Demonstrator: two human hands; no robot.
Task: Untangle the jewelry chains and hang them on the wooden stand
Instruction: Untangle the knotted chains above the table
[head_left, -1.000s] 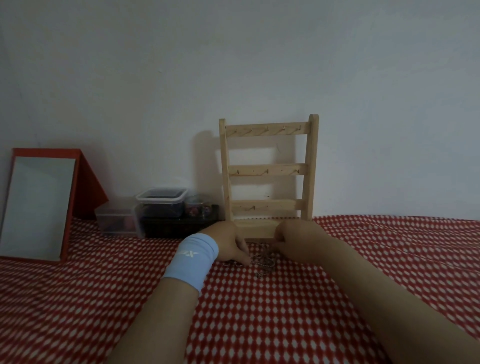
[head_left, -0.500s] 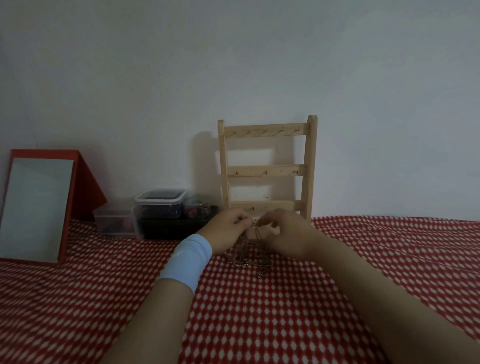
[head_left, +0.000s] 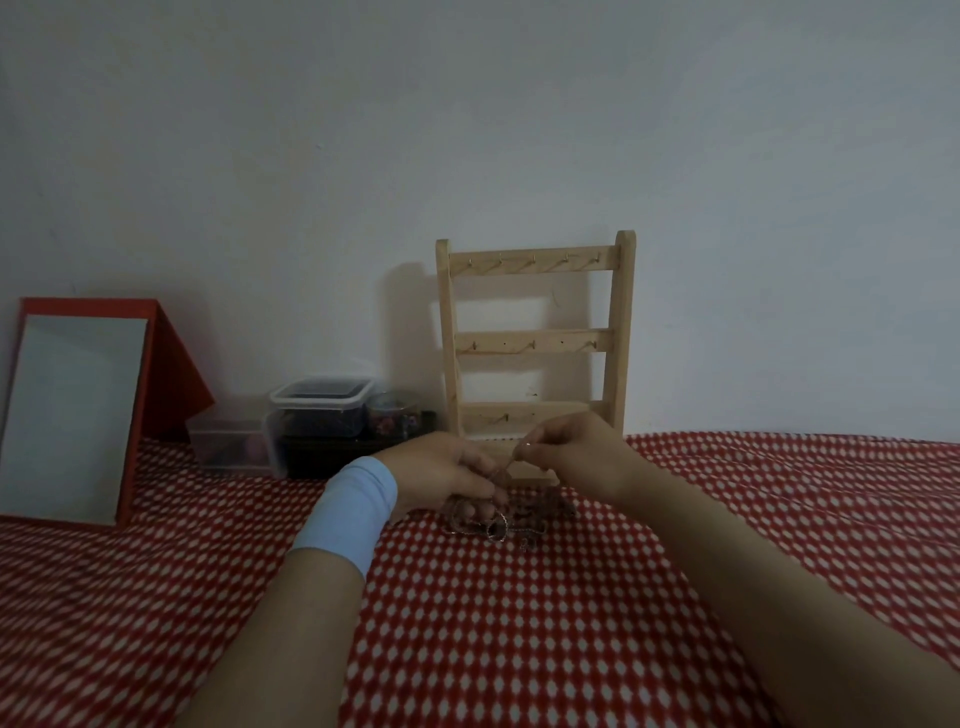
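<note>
- At the far left of the worktop (head_left: 493, 649), which is covered in red-white checked cloth, a red-framed mirror (head_left: 72, 421) leans back near the wall.
- Right of it, clear plastic boxes (head_left: 322, 415) with dark contents sit by the wall.
- Then the left hand (head_left: 441, 475), blue wristband (head_left: 348, 514) on the wrist, fingers curled down and gripping the tangle.
- The jewelry chains (head_left: 498, 525) are a tangled heap on the cloth, just in front of the stand base and between both hands. One strand runs up to the right.
- The wooden stand (head_left: 535, 340) is upright against the wall, with three hook rails, right behind the hands.
- The right hand (head_left: 576, 449) is slightly above the heap, fingertips pinching that strand.
</note>
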